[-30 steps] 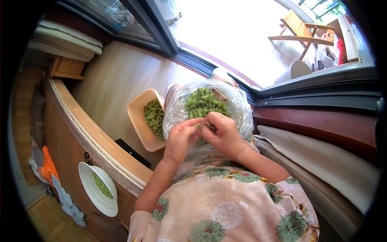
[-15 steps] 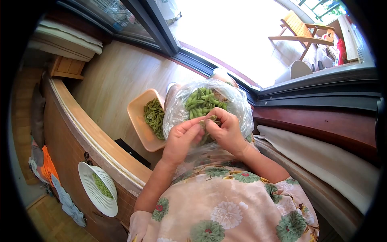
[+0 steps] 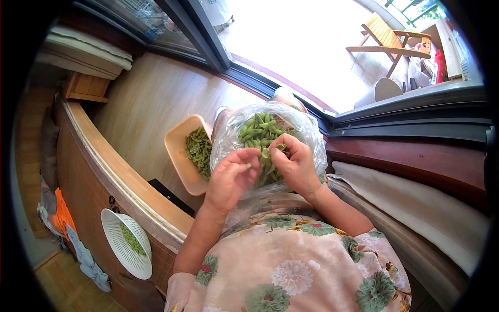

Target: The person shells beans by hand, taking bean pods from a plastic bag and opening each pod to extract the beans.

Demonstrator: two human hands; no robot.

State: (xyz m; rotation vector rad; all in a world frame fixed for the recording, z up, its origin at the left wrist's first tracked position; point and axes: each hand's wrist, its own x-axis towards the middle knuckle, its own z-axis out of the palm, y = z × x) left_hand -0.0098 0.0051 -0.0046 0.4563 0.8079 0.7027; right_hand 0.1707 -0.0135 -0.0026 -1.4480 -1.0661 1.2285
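My right hand pinches a split green soybean pod between thumb and fingers. To its left, my left hand has curled fingers, with a small pale green bean at the fingertips. The two hands are slightly apart. Beneath and beyond them, a clear plastic bag lies open on my lap, holding a heap of green pods. Part of the heap is hidden behind my hands.
A peach-coloured bin with duller green pods and husks stands on the floor to the left. On the woven-topped bench lies a white colander with shelled beans. A dark door frame and a cushioned ledge flank me.
My left hand has drawn back to the left from the pod, and a bean now shows at its fingers. My right hand still pinches the pod, which now looks split.
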